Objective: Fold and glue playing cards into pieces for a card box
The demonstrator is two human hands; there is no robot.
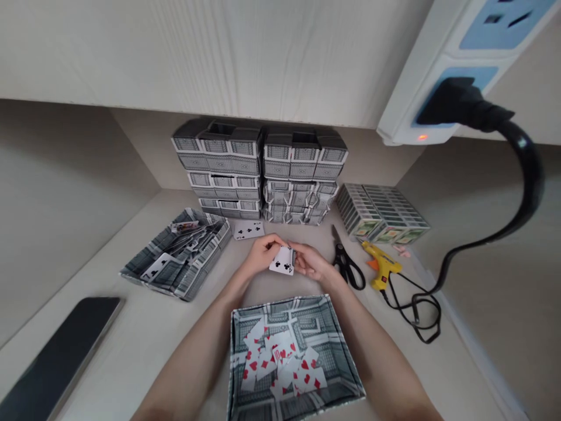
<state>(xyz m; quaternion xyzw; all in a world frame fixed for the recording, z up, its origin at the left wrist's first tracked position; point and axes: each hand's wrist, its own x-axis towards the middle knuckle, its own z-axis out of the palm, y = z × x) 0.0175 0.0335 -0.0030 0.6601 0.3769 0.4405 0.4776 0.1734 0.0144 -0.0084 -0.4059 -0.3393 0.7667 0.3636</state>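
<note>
Near the middle of the table, my left hand (263, 255) and my right hand (310, 261) hold a playing card (283, 261) between them, its black clubs face showing. My left fingers pinch its upper left side, and my right fingers grip its right edge. Another black-suited card (248, 230) lies flat behind my left hand. Between my forearms stands an open box made of cards (346, 356), with loose red-suited cards (284, 351) inside. A second card box (199, 270) at the left holds a heap of cards (188, 242).
Stacked card boxes (232, 164) stand at the back. Black scissors (346, 266), a yellow glue gun (384, 264) with its cord, and packed card decks (381, 211) are on the right. A phone (61, 356) lies left; a power strip (438, 70) hangs above right.
</note>
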